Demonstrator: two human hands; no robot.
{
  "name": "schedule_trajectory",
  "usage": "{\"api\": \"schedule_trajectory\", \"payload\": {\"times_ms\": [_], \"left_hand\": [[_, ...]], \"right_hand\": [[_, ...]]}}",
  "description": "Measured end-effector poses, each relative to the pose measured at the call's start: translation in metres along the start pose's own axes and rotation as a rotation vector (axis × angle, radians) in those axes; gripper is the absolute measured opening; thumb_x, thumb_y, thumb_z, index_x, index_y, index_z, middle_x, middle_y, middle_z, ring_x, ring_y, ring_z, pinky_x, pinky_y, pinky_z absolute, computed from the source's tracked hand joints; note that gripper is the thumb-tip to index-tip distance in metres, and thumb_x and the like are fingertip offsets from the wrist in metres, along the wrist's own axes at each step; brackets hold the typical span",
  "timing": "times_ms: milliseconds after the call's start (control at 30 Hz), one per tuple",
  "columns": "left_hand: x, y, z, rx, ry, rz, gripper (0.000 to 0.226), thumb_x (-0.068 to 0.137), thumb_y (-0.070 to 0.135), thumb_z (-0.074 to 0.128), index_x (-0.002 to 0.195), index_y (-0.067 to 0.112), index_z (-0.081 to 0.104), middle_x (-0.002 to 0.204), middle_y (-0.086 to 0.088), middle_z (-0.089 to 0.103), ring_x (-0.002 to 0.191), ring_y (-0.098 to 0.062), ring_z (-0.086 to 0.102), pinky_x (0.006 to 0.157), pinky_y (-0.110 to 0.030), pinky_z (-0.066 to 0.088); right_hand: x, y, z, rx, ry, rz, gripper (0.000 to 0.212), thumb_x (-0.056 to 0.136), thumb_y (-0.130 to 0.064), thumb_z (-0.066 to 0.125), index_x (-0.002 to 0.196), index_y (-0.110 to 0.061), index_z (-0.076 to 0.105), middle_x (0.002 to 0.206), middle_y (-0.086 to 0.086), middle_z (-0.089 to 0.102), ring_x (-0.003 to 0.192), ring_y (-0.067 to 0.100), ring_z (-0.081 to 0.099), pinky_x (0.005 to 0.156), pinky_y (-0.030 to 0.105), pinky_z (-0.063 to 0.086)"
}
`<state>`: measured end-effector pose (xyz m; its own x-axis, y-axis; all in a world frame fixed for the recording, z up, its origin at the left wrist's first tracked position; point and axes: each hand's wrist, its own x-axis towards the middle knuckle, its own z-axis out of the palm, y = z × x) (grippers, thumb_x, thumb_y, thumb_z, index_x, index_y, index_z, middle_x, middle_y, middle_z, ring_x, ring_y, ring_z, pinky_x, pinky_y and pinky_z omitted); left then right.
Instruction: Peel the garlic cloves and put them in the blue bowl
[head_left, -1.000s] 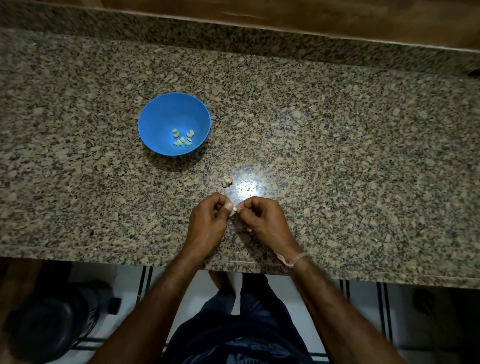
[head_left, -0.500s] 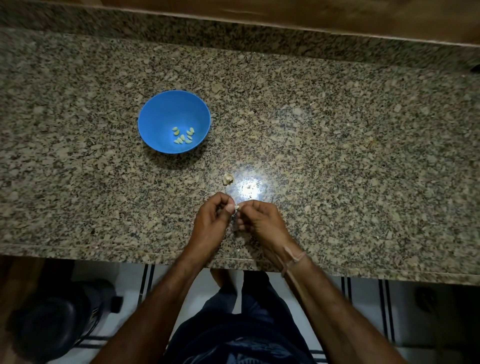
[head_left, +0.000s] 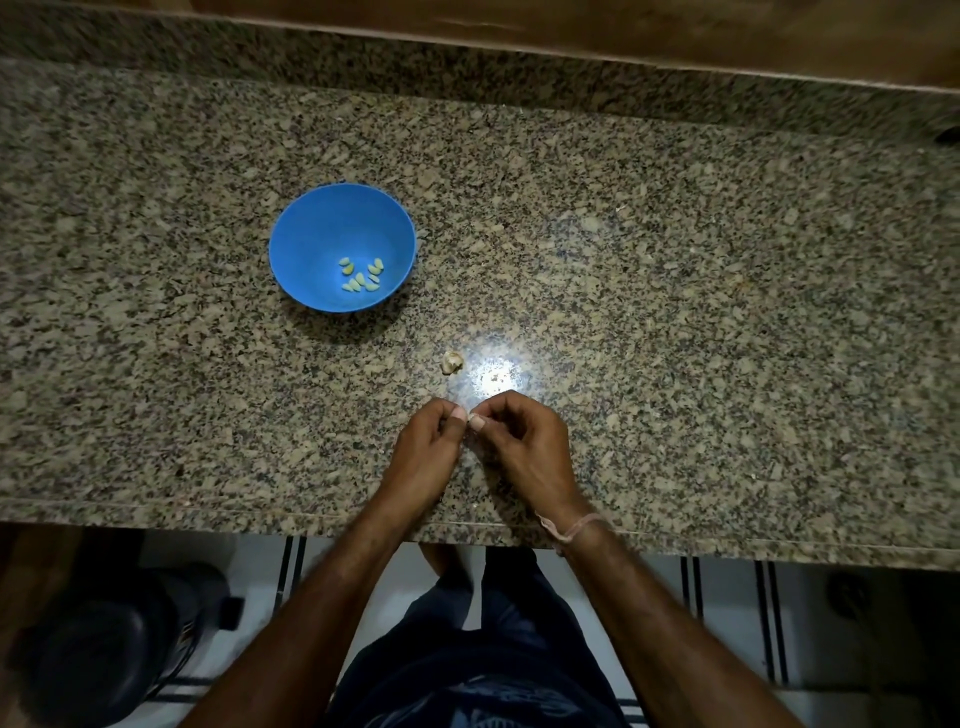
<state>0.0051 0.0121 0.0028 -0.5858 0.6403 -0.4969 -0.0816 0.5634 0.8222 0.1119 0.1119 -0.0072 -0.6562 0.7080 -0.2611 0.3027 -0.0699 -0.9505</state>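
Two forearms reach up from the bottom of my feed, with a thread band (head_left: 574, 530) on the right wrist. A dark round object (head_left: 104, 649) sits on the floor at lower left, too dim for me to name.

Just past the near edge of the granite counter (head_left: 675, 312) the left hand (head_left: 423, 441) and right hand (head_left: 524, 441) meet, knuckles up. Both sets of fingers (head_left: 458, 415) are curled tight and pinch a small pale garlic clove (head_left: 474, 417) between the thumb tips. Most of it is hidden, so I can't tell how much skin is on it.

A little farther out, beside the bright glare spot, a lone garlic piece (head_left: 451, 362) lies on the counter. Beyond that and to the left stands the blue bowl (head_left: 311, 234), upright, with a handful of peeled cloves (head_left: 361, 275) bunched low on its right side. At the far edge I see a wooden strip (head_left: 571, 21).
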Motion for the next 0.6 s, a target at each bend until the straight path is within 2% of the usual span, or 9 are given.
{"api": "schedule_trajectory", "payload": {"times_ms": [100,200,267,333,400,467,533,600], "left_hand": [[-0.003,0.002,0.001,0.079,0.022,0.063,0.025,0.112,0.031,0.041,0.092,0.019,0.051,0.081,0.002,0.052,0.071,-0.011,0.046,0.062,-0.029,0.036],[-0.003,0.001,0.002,0.162,0.053,0.177,0.024,0.113,0.029,0.037,0.094,0.017,0.046,0.084,-0.003,0.051,0.072,-0.013,0.043,0.060,-0.031,0.033],[-0.003,0.000,0.002,0.207,0.081,0.263,0.023,0.113,0.028,0.035,0.095,0.017,0.044,0.087,-0.001,0.049,0.075,-0.015,0.045,0.062,-0.032,0.035],[-0.001,-0.003,0.000,0.260,0.102,0.313,0.024,0.112,0.029,0.033,0.096,0.017,0.045,0.090,0.000,0.049,0.080,-0.018,0.048,0.066,-0.035,0.040],[0.002,-0.003,-0.002,0.239,0.072,0.255,0.026,0.112,0.029,0.033,0.095,0.015,0.047,0.091,-0.003,0.053,0.082,-0.020,0.051,0.068,-0.037,0.042],[0.003,0.000,-0.002,0.047,-0.001,0.071,0.027,0.112,0.028,0.036,0.093,0.014,0.050,0.084,-0.006,0.054,0.074,-0.018,0.050,0.063,-0.035,0.039],[0.006,0.005,-0.003,-0.238,-0.082,-0.138,0.026,0.111,0.024,0.038,0.089,0.016,0.049,0.074,-0.002,0.048,0.061,-0.013,0.043,0.055,-0.030,0.032],[0.009,0.008,-0.005,-0.434,-0.145,-0.280,0.022,0.110,0.019,0.040,0.091,0.017,0.050,0.070,0.003,0.046,0.057,-0.009,0.041,0.052,-0.027,0.029]], "right_hand": [[0.003,0.001,0.000,-0.061,-0.011,-0.029,0.003,0.095,-0.014,0.075,0.092,-0.012,0.076,0.087,-0.002,0.076,0.085,0.017,0.073,0.078,0.032,0.060],[0.005,-0.001,0.000,-0.069,-0.032,0.007,0.007,0.096,-0.017,0.074,0.090,-0.013,0.075,0.085,0.000,0.075,0.083,0.022,0.072,0.077,0.037,0.061],[0.007,-0.006,0.001,0.069,-0.062,0.138,0.011,0.097,-0.014,0.072,0.090,-0.006,0.073,0.084,0.008,0.074,0.078,0.027,0.070,0.073,0.036,0.060],[0.006,-0.014,0.001,0.348,-0.114,0.353,0.012,0.098,-0.009,0.069,0.089,-0.002,0.071,0.079,0.011,0.068,0.071,0.023,0.063,0.066,0.031,0.056],[0.005,-0.015,0.001,0.425,-0.131,0.415,0.012,0.099,-0.008,0.068,0.088,-0.003,0.070,0.075,0.012,0.066,0.070,0.021,0.061,0.066,0.029,0.054],[0.005,-0.010,0.001,0.240,-0.097,0.243,0.013,0.099,-0.012,0.070,0.090,-0.003,0.071,0.081,0.018,0.070,0.073,0.028,0.066,0.071,0.036,0.059],[0.004,-0.008,0.001,0.023,-0.049,0.012,0.008,0.098,-0.014,0.072,0.093,-0.007,0.073,0.085,0.010,0.074,0.081,0.027,0.072,0.076,0.039,0.061],[0.004,-0.007,0.003,-0.105,-0.020,-0.134,0.005,0.097,-0.014,0.073,0.093,-0.012,0.074,0.086,0.000,0.073,0.083,0.020,0.071,0.076,0.036,0.061]]}}
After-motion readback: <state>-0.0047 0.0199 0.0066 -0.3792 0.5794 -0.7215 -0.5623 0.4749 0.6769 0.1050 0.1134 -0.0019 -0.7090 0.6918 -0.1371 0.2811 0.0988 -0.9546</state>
